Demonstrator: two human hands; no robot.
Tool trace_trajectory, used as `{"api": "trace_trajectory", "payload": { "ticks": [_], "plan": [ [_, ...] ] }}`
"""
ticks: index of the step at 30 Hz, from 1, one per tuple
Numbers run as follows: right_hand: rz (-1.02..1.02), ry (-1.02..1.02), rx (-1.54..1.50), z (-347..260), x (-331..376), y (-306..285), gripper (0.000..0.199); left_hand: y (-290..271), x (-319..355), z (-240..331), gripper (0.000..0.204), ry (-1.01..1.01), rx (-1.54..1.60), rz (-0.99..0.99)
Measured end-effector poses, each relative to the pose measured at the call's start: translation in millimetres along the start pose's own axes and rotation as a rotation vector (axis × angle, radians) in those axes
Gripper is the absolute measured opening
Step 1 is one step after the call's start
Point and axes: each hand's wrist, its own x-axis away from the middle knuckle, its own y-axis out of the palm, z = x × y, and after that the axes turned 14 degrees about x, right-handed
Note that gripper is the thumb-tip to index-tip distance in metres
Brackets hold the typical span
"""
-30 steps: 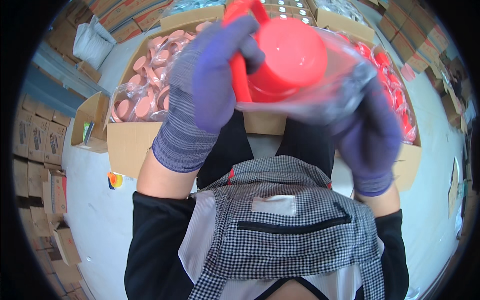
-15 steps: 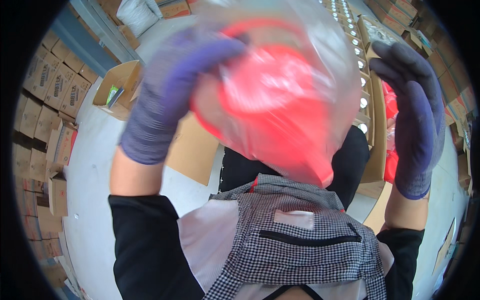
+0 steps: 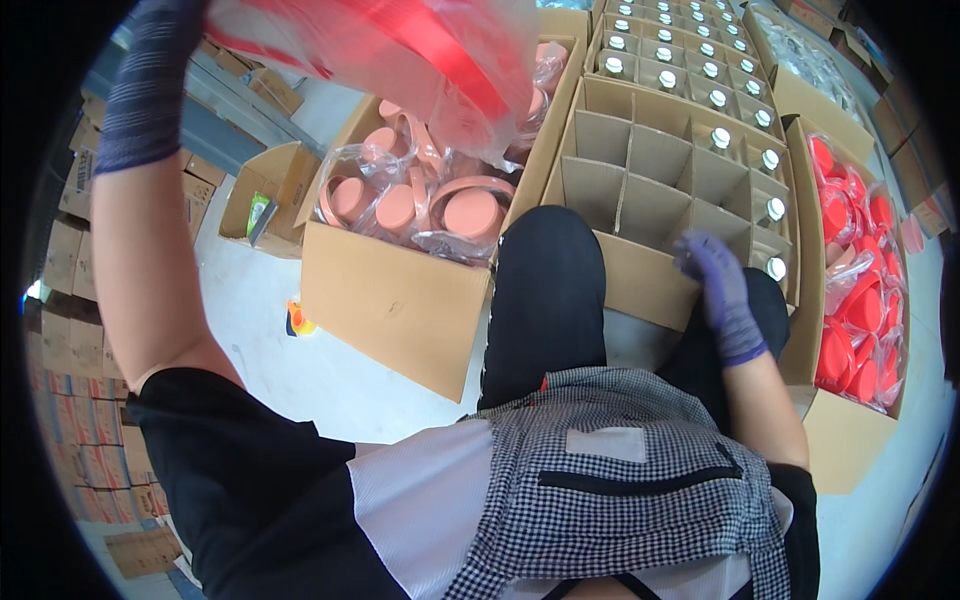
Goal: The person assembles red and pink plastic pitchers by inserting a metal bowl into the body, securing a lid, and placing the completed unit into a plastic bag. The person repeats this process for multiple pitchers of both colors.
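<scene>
Bagged red piece (image 3: pixel 462 72) looks light, slippery; I'd grip its band (image 3: pixel 480 88). Left hand (image 3: pixel 168 30) (fingers hidden), can't tell; right hand (image 3: pixel 718 278) loosely open, empty.

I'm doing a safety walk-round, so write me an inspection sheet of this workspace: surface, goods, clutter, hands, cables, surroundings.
Surface: pale floor, partly hidden by cartons.
Goods: red item in clear plastic near the left hand; bagged pink items and bagged red pieces in separate cartons; white-capped bottles in the divided carton between them.
Clutter: small orange-yellow item on the floor.
Left hand: gloved, cut off by the top edge; grip hidden.
Right hand: gloved, blurred, by the divided carton's near side; no held object visible.
Cables: nothing seen.
Surroundings: stacked cartons at left.
</scene>
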Motion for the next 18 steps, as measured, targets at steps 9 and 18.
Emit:
{"api": "trace_trajectory", "payload": {
  "ticks": [9,18],
  "plan": [
    [-0.073,0.093,0.412,59.8,-9.5,4.9,0.036,-56.7,-8.6,-197.2,0.030,-0.315,-0.098,0.206],
    [-0.138,0.139,0.541,68.2,-12.8,10.4,0.039,-31.3,12.5,-279.0,0.042,-0.495,-0.324,-0.375]
  ]
}}
